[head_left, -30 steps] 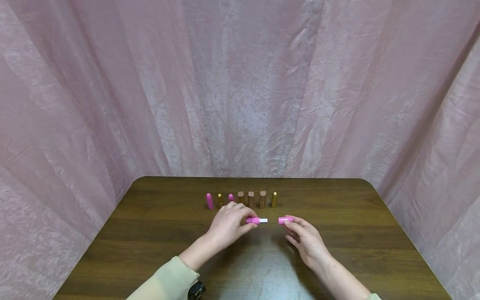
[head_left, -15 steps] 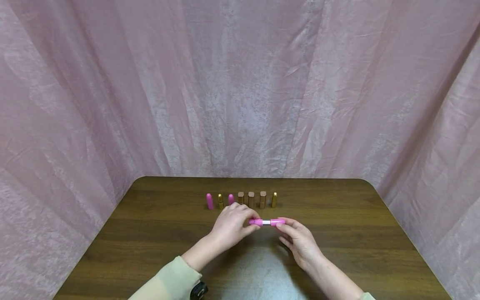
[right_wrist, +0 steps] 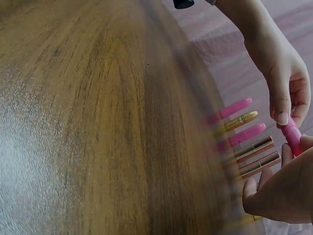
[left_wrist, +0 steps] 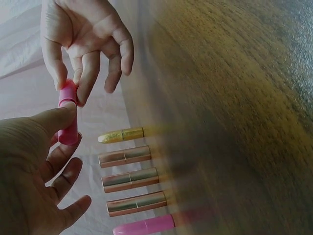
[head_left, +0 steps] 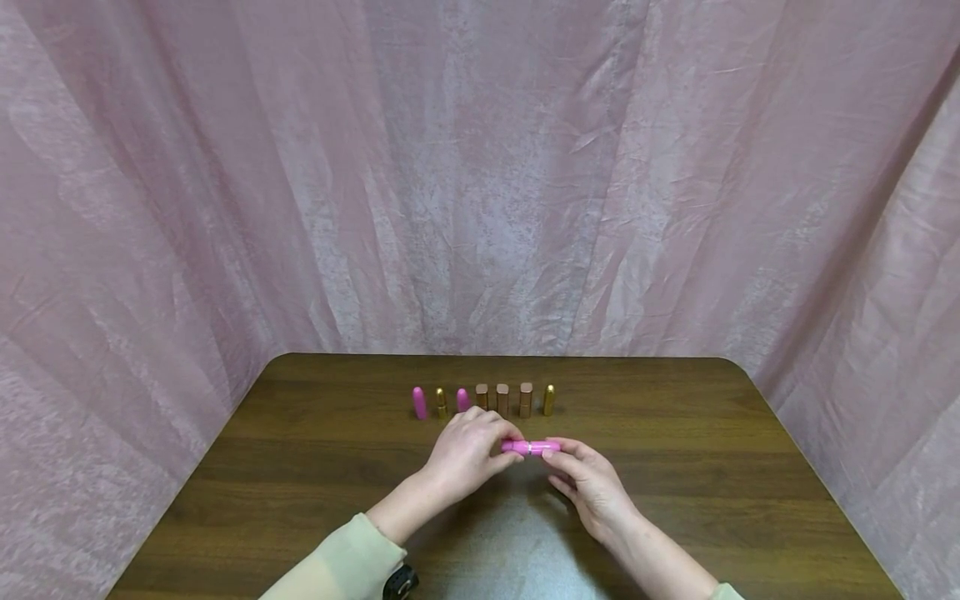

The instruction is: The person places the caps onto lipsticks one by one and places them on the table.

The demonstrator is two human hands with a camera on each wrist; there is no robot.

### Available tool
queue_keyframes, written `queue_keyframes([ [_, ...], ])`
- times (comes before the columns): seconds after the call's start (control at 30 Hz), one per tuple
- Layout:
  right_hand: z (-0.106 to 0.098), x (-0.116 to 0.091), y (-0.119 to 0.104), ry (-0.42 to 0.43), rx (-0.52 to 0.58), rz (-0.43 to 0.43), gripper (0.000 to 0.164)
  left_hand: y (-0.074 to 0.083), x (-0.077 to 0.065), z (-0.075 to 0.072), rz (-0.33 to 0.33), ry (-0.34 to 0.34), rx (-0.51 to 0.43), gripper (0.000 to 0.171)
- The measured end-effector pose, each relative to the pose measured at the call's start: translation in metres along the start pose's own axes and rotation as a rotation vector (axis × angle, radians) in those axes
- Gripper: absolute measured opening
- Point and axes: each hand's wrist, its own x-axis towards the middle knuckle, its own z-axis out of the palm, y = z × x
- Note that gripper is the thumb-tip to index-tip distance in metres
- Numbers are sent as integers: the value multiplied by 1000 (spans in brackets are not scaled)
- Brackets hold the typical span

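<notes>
Between my two hands a pink lipstick lies sideways above the table, its cap pushed nearly flush against its base with only a thin silvery line at the joint. My left hand pinches the base end between thumb and fingers. On the other side my right hand pinches the cap end. In the left wrist view the pink lipstick is gripped from both ends; in the right wrist view part of the lipstick is covered by the right hand.
Behind the hands several lipsticks stand upright in a row: a pink one at the left, gold ones, and square rose-gold ones. My left hand partly covers the row's middle. A pink curtain hangs behind the brown wooden table.
The right hand has moved left and slid the cap over the silver tube of the lipstick, so the gap has closed. My left hand has shifted slightly right and nearer.
</notes>
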Motion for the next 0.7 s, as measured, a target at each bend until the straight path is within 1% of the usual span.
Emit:
queue_keyframes([
  [0.23,0,1,2,-22,-2,1,25,2,0,-1,1,-12,0,22],
  [0.37,-1,2,3,-21,3,5,23,3,0,0,0,-13,-6,22],
  [0.7,1,3,4,-26,-14,-14,20,3,1,0,-4,7,-52,20],
])
